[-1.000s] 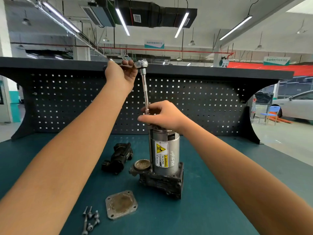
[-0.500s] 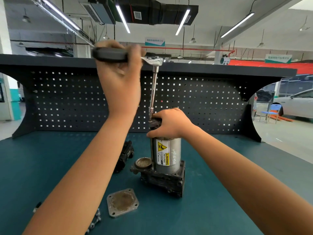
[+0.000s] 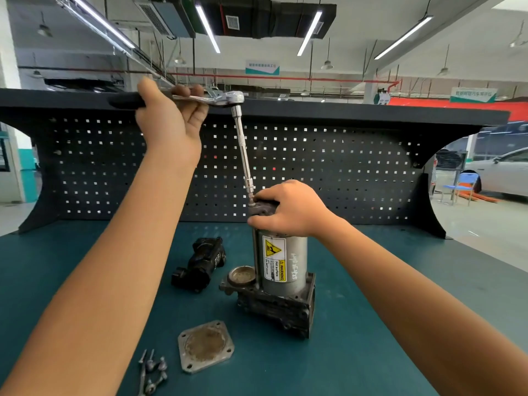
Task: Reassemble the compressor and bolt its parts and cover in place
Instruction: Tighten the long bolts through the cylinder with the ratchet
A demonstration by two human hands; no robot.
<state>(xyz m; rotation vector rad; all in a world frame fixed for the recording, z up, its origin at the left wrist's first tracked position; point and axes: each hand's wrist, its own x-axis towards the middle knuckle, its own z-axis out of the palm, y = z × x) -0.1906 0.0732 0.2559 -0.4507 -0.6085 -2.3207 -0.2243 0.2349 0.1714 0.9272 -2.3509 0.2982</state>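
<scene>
While gripping one ratchet wrench (image 3: 225,98) in left hand (image 3: 171,121), clasping top of one upright compressor (image 3: 283,261) on workbench (image 3: 371,338) with right hand (image 3: 291,208); beside it one cover plate (image 3: 205,345), one black housing (image 3: 200,265), about five bolts (image 3: 151,370).

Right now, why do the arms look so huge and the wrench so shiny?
Head view: the wide-angle lens stretches the forearms toward the bottom corners; ceiling strip lights glint off the ratchet head; the bolts look slightly soft; the warning label on the compressor is sharp.

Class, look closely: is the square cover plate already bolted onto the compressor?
No, the cover plate lies flat on the bench beside loose bolts, apart from the compressor.
</scene>
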